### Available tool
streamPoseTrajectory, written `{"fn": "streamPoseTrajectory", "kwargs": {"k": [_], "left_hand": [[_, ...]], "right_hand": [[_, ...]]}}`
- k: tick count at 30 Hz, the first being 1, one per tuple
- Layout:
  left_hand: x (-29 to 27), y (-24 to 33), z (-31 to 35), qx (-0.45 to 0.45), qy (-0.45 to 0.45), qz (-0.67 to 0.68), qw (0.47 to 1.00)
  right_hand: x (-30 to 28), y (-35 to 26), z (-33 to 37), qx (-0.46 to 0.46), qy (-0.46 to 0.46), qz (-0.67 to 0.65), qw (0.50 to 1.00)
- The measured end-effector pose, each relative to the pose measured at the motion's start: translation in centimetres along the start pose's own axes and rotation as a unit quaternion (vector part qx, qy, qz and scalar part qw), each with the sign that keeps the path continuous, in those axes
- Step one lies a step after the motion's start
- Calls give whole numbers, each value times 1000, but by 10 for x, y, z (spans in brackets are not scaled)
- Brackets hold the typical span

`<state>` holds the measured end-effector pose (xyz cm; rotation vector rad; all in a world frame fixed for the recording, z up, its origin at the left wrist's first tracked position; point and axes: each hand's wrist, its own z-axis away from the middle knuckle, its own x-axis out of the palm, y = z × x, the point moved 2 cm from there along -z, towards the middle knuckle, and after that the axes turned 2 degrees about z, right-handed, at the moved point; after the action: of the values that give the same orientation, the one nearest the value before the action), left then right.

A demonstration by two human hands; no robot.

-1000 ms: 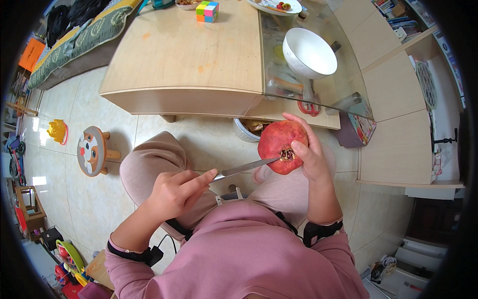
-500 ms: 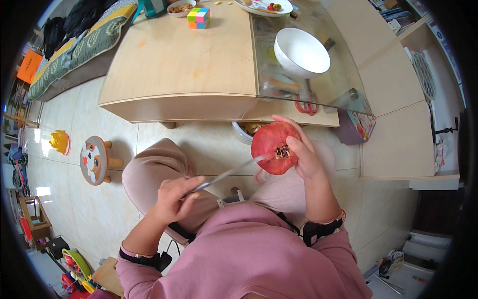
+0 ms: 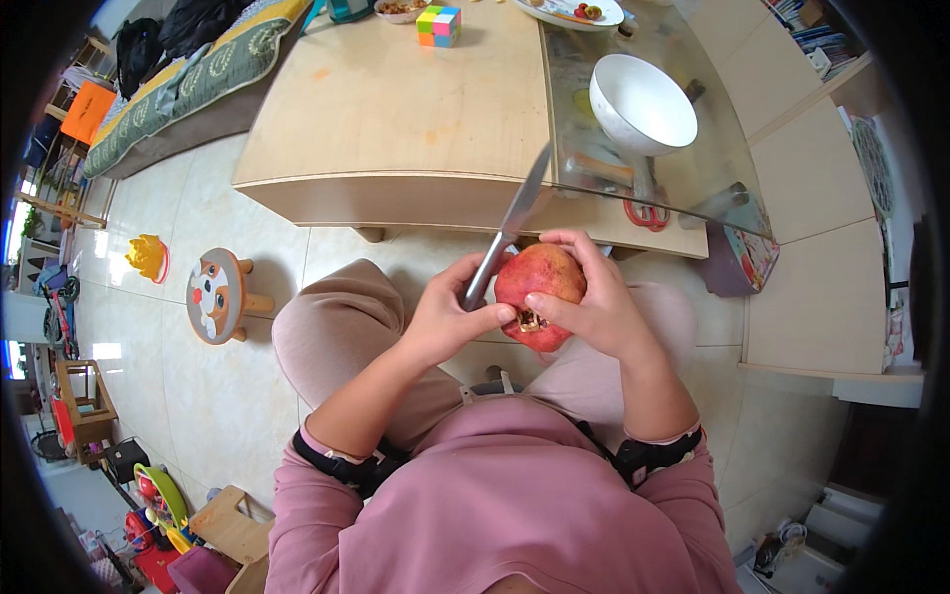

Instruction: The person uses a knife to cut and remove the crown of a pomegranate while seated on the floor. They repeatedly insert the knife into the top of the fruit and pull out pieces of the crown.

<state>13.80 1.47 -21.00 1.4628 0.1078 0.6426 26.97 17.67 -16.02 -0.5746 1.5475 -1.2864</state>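
Observation:
Above my lap, my right hand [image 3: 602, 305] wraps around the right side of a red pomegranate [image 3: 539, 277], its thumb beside the fruit's crown opening, which faces me. My left hand [image 3: 442, 312] holds a knife [image 3: 519, 212] by its grey handle. The blade points up and away, overlapping the table's front edge in view. My left thumb reaches the left side of the pomegranate near the crown, while the other left fingers are partly hidden behind handle and fruit.
Ahead stands a wooden table [image 3: 396, 109] with a glass section at right. On it are a white bowl [image 3: 643, 104], a colourful puzzle cube [image 3: 438, 27] and a plate [image 3: 554, 14]. Red-handled scissors [image 3: 646, 215] lie beneath the glass. A dog-faced stool [image 3: 216, 295] stands at left.
My left hand has moved up and right to the pomegranate. The knife has swung from pointing at the fruit to pointing away from me. The pomegranate has turned, its crown now lower.

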Motion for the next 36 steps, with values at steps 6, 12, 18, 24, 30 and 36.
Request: {"fn": "streamPoseTrajectory", "kwargs": {"k": [6,12,18,24,30,36], "left_hand": [[8,-1,-11,-15,21,80,996],[13,-2,-14,23,96,223,970],[27,-6,-15,57,154,222,961],[23,-6,-11,56,95,188,976],[11,-1,-9,7,53,130,990],[-7,14,21,46,63,-89,993]], "right_hand": [[-1,3,-15,23,16,-29,999],[9,7,-12,-54,25,-313,948],[30,4,-9,-95,29,-314,944],[29,2,-6,-91,55,-305,946],[25,8,-6,-86,70,-330,937],[13,11,1,-103,140,-291,941]]}}
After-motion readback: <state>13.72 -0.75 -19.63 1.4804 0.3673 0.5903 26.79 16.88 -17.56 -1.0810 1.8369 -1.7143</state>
